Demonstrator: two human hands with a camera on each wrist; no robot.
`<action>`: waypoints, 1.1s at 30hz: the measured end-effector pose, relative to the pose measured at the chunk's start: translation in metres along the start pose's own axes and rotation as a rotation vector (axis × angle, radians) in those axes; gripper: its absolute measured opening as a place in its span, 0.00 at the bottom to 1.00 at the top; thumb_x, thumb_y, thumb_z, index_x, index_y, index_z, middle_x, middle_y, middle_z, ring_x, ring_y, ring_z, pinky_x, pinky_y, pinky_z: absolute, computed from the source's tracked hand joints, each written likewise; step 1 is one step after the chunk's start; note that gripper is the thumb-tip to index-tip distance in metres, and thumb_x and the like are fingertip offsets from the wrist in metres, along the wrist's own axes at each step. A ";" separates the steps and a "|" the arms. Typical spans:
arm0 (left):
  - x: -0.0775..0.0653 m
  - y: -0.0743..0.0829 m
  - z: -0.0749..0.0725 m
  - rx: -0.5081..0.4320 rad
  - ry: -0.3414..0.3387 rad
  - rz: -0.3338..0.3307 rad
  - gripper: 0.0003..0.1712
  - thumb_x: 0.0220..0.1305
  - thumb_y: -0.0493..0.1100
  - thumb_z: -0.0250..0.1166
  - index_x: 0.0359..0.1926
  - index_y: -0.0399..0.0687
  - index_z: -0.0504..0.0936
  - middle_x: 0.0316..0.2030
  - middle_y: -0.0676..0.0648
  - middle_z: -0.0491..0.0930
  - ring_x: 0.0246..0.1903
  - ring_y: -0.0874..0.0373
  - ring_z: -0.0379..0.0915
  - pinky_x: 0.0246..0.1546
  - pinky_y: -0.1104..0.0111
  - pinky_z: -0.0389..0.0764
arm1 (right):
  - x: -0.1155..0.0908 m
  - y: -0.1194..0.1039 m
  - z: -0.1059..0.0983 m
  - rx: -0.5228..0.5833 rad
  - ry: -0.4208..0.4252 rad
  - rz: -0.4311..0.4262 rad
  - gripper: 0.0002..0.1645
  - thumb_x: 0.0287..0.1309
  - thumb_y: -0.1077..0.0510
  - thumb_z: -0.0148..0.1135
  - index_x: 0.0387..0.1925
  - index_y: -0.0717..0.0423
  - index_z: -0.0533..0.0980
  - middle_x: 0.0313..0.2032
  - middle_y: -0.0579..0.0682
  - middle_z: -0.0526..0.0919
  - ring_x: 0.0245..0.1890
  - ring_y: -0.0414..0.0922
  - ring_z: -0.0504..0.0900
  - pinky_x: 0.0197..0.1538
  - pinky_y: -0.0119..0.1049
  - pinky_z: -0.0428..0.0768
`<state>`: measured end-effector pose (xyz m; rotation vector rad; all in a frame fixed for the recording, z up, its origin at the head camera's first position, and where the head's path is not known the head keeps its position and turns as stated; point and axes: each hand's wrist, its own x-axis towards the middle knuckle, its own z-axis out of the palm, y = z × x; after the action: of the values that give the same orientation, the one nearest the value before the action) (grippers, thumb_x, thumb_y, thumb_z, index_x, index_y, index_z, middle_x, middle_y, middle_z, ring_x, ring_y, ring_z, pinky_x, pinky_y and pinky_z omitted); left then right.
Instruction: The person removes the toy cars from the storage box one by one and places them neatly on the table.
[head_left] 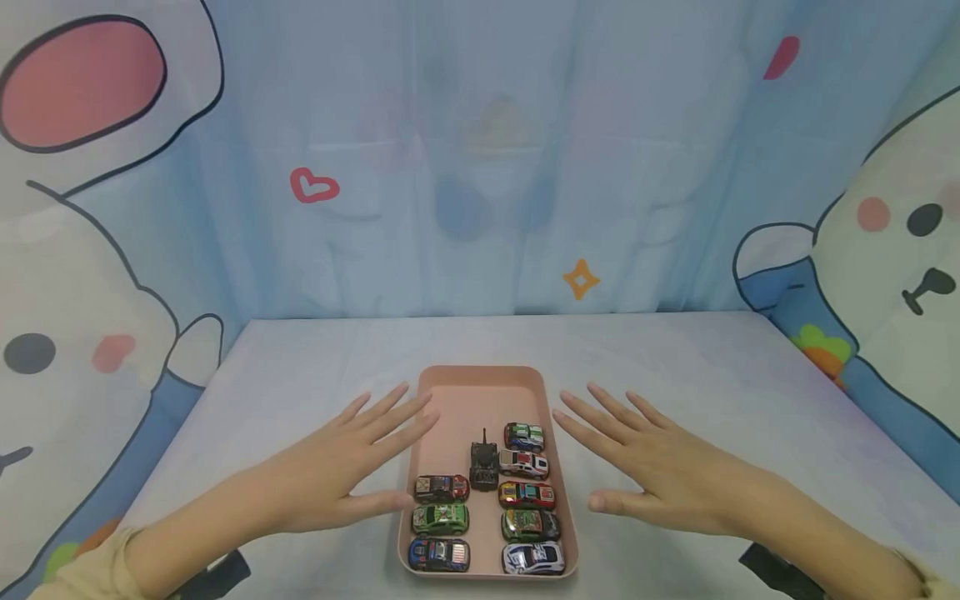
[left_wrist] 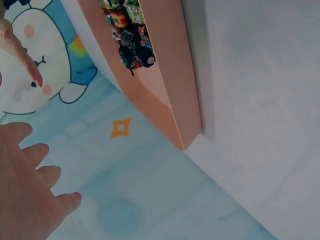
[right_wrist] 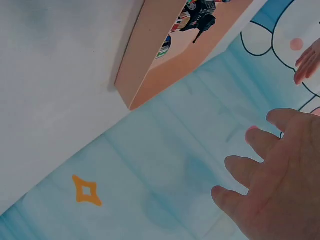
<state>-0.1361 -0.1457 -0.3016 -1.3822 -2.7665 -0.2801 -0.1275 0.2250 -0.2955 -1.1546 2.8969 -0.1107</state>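
A pink tray (head_left: 480,379) lies on the white table with several toy cars in it. Three cars, among them a green car (head_left: 440,519), line its left side; several more, such as a white-and-blue car (head_left: 533,558), form a column on the right. Between the columns sits a dark toy tank (head_left: 484,464), its barrel pointing to the far end. My left hand (head_left: 337,467) spreads its fingers over the tray's left edge, holding nothing. To the right of the tray, my right hand (head_left: 660,467) is held with fingers spread, also holding nothing.
The white tabletop (head_left: 315,358) extends around the tray. Behind it hangs a light blue cloth (head_left: 480,233) with a heart and a star. Cartoon bears are printed on the cloth at both sides. The tray wall (left_wrist: 175,75) stands up in the left wrist view.
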 end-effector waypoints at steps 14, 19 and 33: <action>-0.005 -0.003 0.007 -0.073 0.029 -0.031 0.43 0.66 0.67 0.46 0.74 0.62 0.39 0.72 0.56 0.34 0.70 0.56 0.26 0.66 0.50 0.36 | -0.003 0.002 0.008 -0.002 0.027 -0.021 0.47 0.62 0.34 0.49 0.74 0.40 0.41 0.73 0.46 0.41 0.70 0.54 0.42 0.63 0.31 0.19; -0.006 -0.006 0.015 -0.129 0.037 -0.051 0.43 0.66 0.66 0.47 0.74 0.63 0.38 0.72 0.58 0.34 0.70 0.56 0.27 0.65 0.50 0.37 | -0.003 0.002 0.015 0.060 0.025 -0.003 0.47 0.61 0.34 0.50 0.74 0.42 0.44 0.72 0.47 0.42 0.69 0.56 0.42 0.62 0.27 0.20; -0.006 -0.017 0.043 -0.282 0.118 -0.085 0.47 0.63 0.58 0.59 0.74 0.63 0.41 0.72 0.58 0.37 0.69 0.53 0.36 0.65 0.51 0.44 | 0.000 -0.002 0.038 0.238 -0.010 0.153 0.48 0.58 0.32 0.52 0.73 0.39 0.46 0.70 0.50 0.52 0.65 0.54 0.59 0.57 0.58 0.67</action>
<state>-0.1436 -0.1524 -0.3474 -1.2509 -2.7722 -0.7548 -0.1241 0.2217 -0.3333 -0.8908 2.8518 -0.4312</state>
